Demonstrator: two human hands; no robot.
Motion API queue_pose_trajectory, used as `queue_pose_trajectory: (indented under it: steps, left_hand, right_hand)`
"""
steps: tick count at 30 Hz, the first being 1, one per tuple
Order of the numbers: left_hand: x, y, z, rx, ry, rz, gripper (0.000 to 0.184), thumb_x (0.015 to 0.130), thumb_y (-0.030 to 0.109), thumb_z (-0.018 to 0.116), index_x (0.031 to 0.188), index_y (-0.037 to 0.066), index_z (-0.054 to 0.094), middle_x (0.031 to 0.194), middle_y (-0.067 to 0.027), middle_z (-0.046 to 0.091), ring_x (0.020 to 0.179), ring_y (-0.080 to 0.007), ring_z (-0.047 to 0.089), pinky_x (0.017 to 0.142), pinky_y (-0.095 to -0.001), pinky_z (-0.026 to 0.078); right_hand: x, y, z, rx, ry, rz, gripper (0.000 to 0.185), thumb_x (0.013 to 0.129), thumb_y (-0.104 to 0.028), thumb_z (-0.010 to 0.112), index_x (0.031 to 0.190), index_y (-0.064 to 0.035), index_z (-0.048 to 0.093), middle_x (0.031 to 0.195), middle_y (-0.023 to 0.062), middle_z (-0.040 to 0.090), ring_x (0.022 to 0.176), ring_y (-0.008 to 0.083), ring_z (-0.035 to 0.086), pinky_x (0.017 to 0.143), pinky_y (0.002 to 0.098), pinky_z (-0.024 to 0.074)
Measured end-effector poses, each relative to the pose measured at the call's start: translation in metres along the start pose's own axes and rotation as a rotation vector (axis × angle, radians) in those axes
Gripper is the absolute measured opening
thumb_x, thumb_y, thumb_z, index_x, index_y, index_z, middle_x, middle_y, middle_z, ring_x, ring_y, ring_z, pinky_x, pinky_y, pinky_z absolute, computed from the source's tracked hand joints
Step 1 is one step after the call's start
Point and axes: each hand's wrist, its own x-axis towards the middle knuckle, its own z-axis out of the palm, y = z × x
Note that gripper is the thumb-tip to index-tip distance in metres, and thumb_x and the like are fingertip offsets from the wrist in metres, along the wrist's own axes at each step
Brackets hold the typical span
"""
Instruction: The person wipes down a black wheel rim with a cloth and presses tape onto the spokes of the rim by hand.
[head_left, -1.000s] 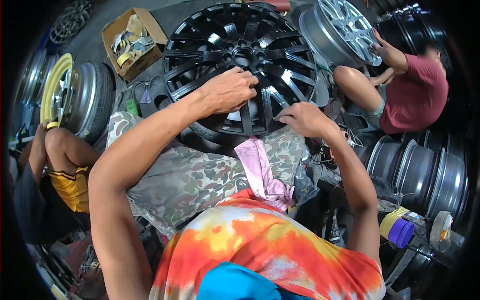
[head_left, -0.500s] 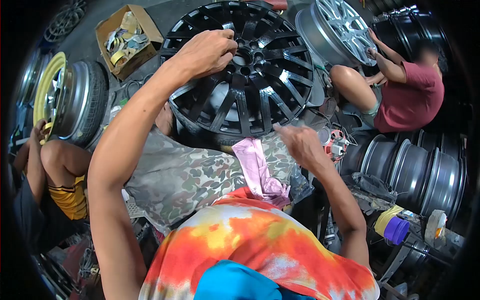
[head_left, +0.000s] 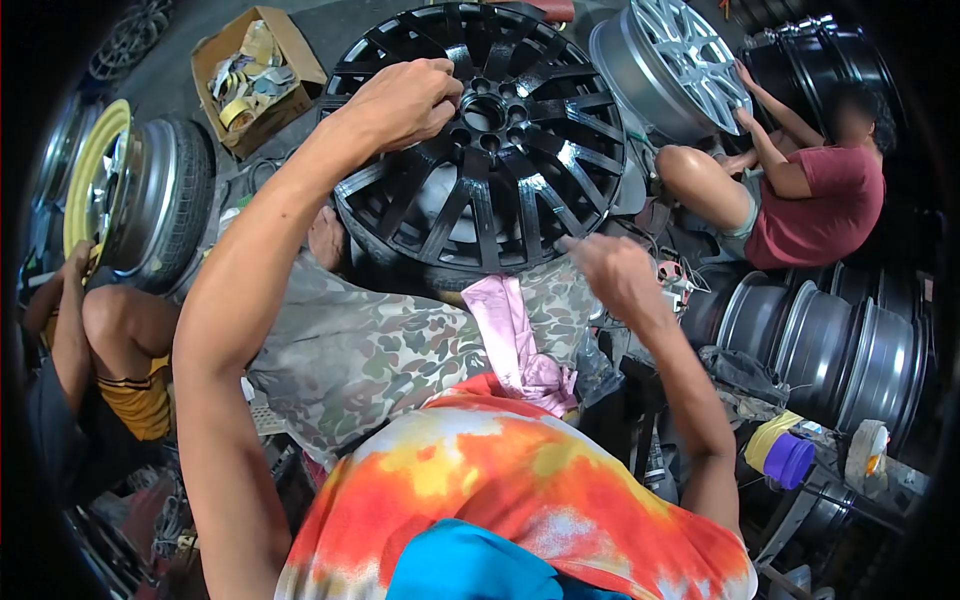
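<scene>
A glossy black multi-spoke wheel [head_left: 485,190] lies in front of me on top of a tyre. My left hand [head_left: 410,104] is over its upper left spokes, fingers curled together; whatever they might hold is hidden. Just off the lower right rim is my right hand [head_left: 618,270], smeared by motion, so its fingers are unclear. Camouflage cloth [head_left: 370,350] covers my legs, and a pink cloth [head_left: 508,335] hangs over it below the wheel.
A cardboard box [head_left: 290,105] of tape scraps stands upper left. A person in a red shirt [head_left: 820,205] handles a silver wheel [head_left: 660,70] at right. Another person's knee [head_left: 115,320] is beside a yellow-rimmed wheel [head_left: 95,185]. Rims [head_left: 820,340] stand lower right.
My left hand has moved up and left from near the hub's lower side to the upper left spokes. My right hand has come off the rim, slightly down and right.
</scene>
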Motion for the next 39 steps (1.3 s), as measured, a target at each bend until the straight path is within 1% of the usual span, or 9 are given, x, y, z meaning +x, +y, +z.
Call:
queue_pose_trajectory:
  steps: [1, 2, 7, 11, 15, 24, 29, 34, 39]
  left_hand:
    - [0.000, 0.000, 0.000, 0.000, 0.000, -0.002, 0.020, 0.091, 0.014, 0.061, 0.097, 0.000, 0.073, 0.103, -0.0168, 0.064, 0.094, -0.0403, 0.067, 0.084, -0.0480, 0.055]
    - [0.001, -0.001, 0.001, 0.009, 0.004, -0.002, 0.020, 0.091, 0.015, 0.061, 0.097, 0.000, 0.073, 0.103, -0.0167, 0.065, 0.094, -0.0402, 0.067, 0.084, -0.0479, 0.055]
    - [0.011, 0.005, 0.004, 0.014, -0.014, 0.018, 0.021, 0.091, 0.015, 0.060, 0.097, 0.000, 0.073, 0.102, -0.0169, 0.065, 0.094, -0.0398, 0.067, 0.085, -0.0476, 0.055]
    - [0.013, 0.002, 0.009, 0.011, -0.026, -0.003, 0.021, 0.092, 0.015, 0.060, 0.098, 0.001, 0.074, 0.101, -0.0174, 0.066, 0.095, -0.0395, 0.068, 0.086, -0.0475, 0.055]
    - [0.011, 0.000, 0.009, -0.007, -0.024, -0.040, 0.021, 0.091, 0.015, 0.060, 0.098, 0.001, 0.075, 0.102, -0.0177, 0.067, 0.093, -0.0400, 0.069, 0.086, -0.0477, 0.055]
    - [0.016, 0.014, 0.016, -0.010, -0.084, 0.005, 0.023, 0.090, 0.015, 0.061, 0.099, -0.001, 0.075, 0.104, -0.0180, 0.068, 0.096, -0.0407, 0.067, 0.089, -0.0485, 0.054]
    - [0.016, 0.014, 0.014, -0.039, -0.089, -0.007, 0.024, 0.090, 0.015, 0.060, 0.099, -0.001, 0.075, 0.103, -0.0183, 0.068, 0.096, -0.0406, 0.067, 0.088, -0.0484, 0.055]
    - [0.015, 0.014, 0.015, -0.049, -0.100, 0.002, 0.024, 0.090, 0.015, 0.059, 0.099, -0.001, 0.075, 0.102, -0.0185, 0.069, 0.096, -0.0410, 0.068, 0.089, -0.0483, 0.055]
    - [0.017, 0.010, 0.011, -0.044, -0.151, -0.047, 0.024, 0.090, 0.015, 0.059, 0.099, -0.001, 0.075, 0.104, -0.0190, 0.069, 0.097, -0.0415, 0.068, 0.090, -0.0483, 0.055]
  right_hand:
    - [-0.003, -0.013, 0.010, 0.069, 0.109, 0.010, 0.027, 0.099, -0.016, 0.062, 0.122, -0.0072, 0.072, 0.085, 0.0114, 0.069, 0.076, 0.0318, 0.069, 0.070, 0.0441, 0.0542]
    - [0.000, -0.027, 0.014, 0.221, 0.176, 0.010, 0.027, 0.099, -0.021, 0.063, 0.122, -0.0082, 0.072, 0.085, 0.0097, 0.068, 0.076, 0.0289, 0.068, 0.069, 0.0424, 0.0528]
    - [0.014, -0.017, 0.003, 0.013, 0.117, 0.129, 0.028, 0.099, -0.030, 0.065, 0.118, -0.0117, 0.075, 0.092, 0.0065, 0.069, 0.083, 0.0241, 0.067, 0.073, 0.0393, 0.0467]
    - [0.020, -0.027, 0.018, 0.116, 0.213, -0.027, 0.025, 0.099, -0.027, 0.064, 0.116, -0.0127, 0.076, 0.088, 0.0053, 0.066, 0.085, 0.0230, 0.066, 0.074, 0.0406, 0.0429]
    - [0.011, -0.015, -0.014, 0.020, 0.096, 0.048, 0.025, 0.098, -0.024, 0.066, 0.116, -0.0098, 0.076, 0.086, 0.0049, 0.062, 0.084, 0.0230, 0.064, 0.074, 0.0395, 0.0415]
    - [-0.004, -0.021, -0.006, -0.025, 0.160, 0.096, 0.028, 0.096, -0.024, 0.070, 0.120, -0.0100, 0.075, 0.088, 0.0061, 0.059, 0.087, 0.0235, 0.061, 0.077, 0.0401, 0.0427]
    - [0.012, -0.039, 0.002, 0.125, 0.198, 0.048, 0.012, 0.093, -0.020, 0.070, 0.092, -0.0079, 0.072, 0.088, 0.0084, 0.062, 0.090, 0.0258, 0.064, 0.079, 0.0406, 0.0435]
    - [0.021, -0.006, -0.017, 0.070, 0.058, 0.134, 0.018, 0.093, -0.024, 0.066, 0.089, -0.0083, 0.072, 0.087, 0.0093, 0.064, 0.088, 0.0287, 0.065, 0.080, 0.0440, 0.0436]
    - [0.034, -0.022, -0.015, 0.240, -0.036, -0.096, 0.021, 0.095, -0.023, 0.062, 0.094, -0.0057, 0.074, 0.087, 0.0112, 0.064, 0.092, 0.0301, 0.066, 0.078, 0.0445, 0.0490]
